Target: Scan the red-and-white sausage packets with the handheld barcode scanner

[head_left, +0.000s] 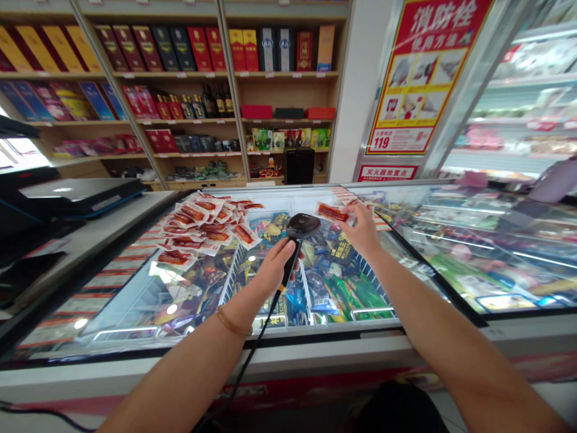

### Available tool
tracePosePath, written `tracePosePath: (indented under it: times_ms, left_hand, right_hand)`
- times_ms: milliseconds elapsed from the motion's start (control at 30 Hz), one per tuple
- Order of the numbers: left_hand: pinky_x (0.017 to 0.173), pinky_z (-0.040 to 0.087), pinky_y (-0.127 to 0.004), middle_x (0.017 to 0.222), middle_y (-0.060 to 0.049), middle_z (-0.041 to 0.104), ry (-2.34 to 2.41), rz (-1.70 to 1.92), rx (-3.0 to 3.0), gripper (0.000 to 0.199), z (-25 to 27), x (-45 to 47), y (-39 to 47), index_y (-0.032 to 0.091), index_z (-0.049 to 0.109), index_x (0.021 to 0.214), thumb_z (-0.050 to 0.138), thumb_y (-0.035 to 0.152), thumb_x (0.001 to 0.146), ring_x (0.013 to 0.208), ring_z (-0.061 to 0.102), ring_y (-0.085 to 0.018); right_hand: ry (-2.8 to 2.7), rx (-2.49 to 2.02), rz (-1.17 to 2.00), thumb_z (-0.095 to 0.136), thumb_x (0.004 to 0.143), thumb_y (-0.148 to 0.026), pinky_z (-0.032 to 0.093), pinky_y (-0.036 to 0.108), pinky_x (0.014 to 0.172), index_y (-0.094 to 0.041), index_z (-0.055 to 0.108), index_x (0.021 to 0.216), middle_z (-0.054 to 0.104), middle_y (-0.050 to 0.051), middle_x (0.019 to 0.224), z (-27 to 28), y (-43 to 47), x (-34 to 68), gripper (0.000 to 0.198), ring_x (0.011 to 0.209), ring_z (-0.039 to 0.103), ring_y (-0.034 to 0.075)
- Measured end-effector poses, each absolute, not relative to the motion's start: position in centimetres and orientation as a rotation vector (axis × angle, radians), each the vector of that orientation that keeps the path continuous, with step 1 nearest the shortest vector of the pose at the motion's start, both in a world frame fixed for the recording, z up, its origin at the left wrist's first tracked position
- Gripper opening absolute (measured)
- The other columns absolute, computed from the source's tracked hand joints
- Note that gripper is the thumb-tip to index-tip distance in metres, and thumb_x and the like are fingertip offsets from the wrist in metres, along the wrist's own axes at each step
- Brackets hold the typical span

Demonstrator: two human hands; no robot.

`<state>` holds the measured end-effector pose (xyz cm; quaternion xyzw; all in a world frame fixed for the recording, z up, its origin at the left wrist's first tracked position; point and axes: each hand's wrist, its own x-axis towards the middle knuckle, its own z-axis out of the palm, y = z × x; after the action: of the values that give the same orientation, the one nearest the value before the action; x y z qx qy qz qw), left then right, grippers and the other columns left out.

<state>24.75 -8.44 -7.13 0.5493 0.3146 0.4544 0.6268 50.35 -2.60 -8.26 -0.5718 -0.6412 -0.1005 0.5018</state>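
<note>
My left hand (280, 264) is wrapped round the handle of a black barcode scanner (303, 226), its head pointing away from me and a cable trailing down towards me. To the right of the scanner, my right hand (360, 225) pinches a clear vacuum-sealed packet of reddish-brown meat (331, 211) by its right end, over the freezer's glass top. More reddish packaging shows behind those fingers, partly hidden. On the left of the glass lies a loose pile of similar meat packets (198, 219).
The chest freezer (148, 300) has a glass top, with wire baskets of bagged goods beneath. A scale-like device (85, 195) stands on the left counter. Shelves of boxes (171, 48) line the back wall. A purple object (554, 180) stands at the right.
</note>
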Motion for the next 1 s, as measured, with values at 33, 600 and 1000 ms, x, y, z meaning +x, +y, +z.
tracePosePath:
  times_ms: [33, 600, 1000]
  left_hand:
    - [0.039, 0.039, -0.022, 0.071, -0.002, 0.061, 0.720, 1.040, 1.261, 0.051, -7.1, 24.7, -8.4, 0.018, 0.057, 0.095, 0.066, 0.061, 0.070, 0.048, 0.050, -0.010]
    - [0.036, 0.039, -0.021, 0.074, -0.002, 0.062, 0.827, 1.107, 1.230, 0.048, -7.2, 24.8, -7.9, 0.019, 0.058, 0.088, 0.068, 0.061, 0.068, 0.050, 0.051, -0.010]
    - [0.036, 0.036, -0.021, 0.058, 0.003, 0.055, 1.119, 1.654, 0.859, 0.039, -0.1, 12.2, -5.6, 0.018, 0.057, 0.080, 0.060, 0.056, 0.075, 0.040, 0.045, -0.009]
  right_hand:
    - [-1.550, -1.389, -0.243, 0.065, 0.076, -0.028, 0.042, 0.042, 0.096, -0.024, 0.056, 0.092, 0.063, 0.008, 0.102, -8.3, -2.6, 50.3, 0.018, 0.104, 0.055, 0.026]
    - [-1.541, -1.323, -0.184, 0.063, 0.075, -0.027, 0.044, 0.041, 0.094, -0.022, 0.057, 0.092, 0.063, 0.008, 0.099, -8.6, -2.7, 49.9, 0.019, 0.101, 0.058, 0.025]
    - [-1.500, -1.251, 0.009, 0.063, 0.073, -0.031, 0.046, 0.040, 0.088, -0.017, 0.062, 0.098, 0.067, 0.010, 0.103, -4.5, 4.0, 39.6, 0.029, 0.096, 0.060, 0.026]
